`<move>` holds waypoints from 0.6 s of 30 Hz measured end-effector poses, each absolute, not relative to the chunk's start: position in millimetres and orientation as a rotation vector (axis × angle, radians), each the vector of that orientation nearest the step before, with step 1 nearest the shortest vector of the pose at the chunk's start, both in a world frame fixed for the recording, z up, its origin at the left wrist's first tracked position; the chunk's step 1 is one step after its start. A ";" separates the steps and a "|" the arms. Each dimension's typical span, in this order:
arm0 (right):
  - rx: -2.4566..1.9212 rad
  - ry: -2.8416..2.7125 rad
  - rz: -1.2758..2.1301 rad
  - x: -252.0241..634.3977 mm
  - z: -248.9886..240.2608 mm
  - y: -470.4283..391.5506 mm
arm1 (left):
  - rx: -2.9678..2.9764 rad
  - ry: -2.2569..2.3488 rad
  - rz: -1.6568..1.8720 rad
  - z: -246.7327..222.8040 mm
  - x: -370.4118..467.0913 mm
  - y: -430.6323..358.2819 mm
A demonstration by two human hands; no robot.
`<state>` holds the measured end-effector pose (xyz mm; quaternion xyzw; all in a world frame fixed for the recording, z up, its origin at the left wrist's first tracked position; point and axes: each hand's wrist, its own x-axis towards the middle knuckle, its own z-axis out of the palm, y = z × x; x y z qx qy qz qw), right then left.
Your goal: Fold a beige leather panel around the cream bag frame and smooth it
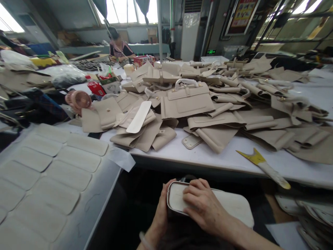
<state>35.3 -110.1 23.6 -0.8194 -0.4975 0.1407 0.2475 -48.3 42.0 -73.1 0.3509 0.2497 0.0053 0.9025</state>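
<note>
Low in the middle is a long white panel (234,205) with rounded ends, in front of the table edge. A raised rim runs round its left end, where it meets a dark piece below. My left hand (162,208) is wrapped round that left end, its fingertips at the rim. My right hand (205,205) lies across the panel's top face, fingers slightly bent and pressing on the white surface. Its fingers are not closed round anything. The right end of the panel shows beyond my right wrist. What lies underneath is mostly hidden in shadow.
Beige bag pieces (187,102) are heaped over the table. A yellow-headed scraper (262,166) lies near its front edge. To the left, pale oblong panels (70,165) lie in rows on a board. A pink fan (78,100) stands beyond them; a person (119,48) sits far back.
</note>
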 end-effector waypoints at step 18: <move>-2.146 -1.243 0.257 25.1 8.8 -92.8 | 0.647 0.491 -0.043 -79.9 -52.6 49.6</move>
